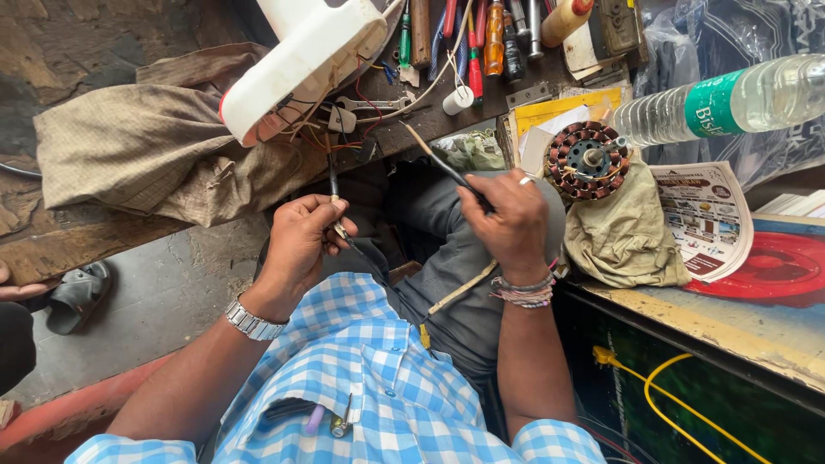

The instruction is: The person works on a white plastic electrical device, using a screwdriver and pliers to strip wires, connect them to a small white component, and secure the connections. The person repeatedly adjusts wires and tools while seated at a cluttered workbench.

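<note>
Black wire (333, 176) is pinched in the left hand (301, 241), fingers curled shut on it just below where it runs up to the white casing (301, 56) on the bench edge. Head view only. Right hand (509, 225) is closed around a thin black tool (447, 167), tip pointing up-left toward the casing; ring on one finger, thread bands on the wrist. Both hands are over the lap, near each other but apart. Metal watch (252, 322) on the left wrist. Coloured wires spill from the casing's underside; can't tell which one joins the black wire. Brown cloth (146, 155) lies left of the casing. Copper-wound stator (589, 160) sits on a khaki cloth right of the right hand, w/ a clear bottle (730, 103) behind it. Screwdrivers (481, 39) lie along the top. Blue check shirt at the bottom, pens in its pocket.
</note>
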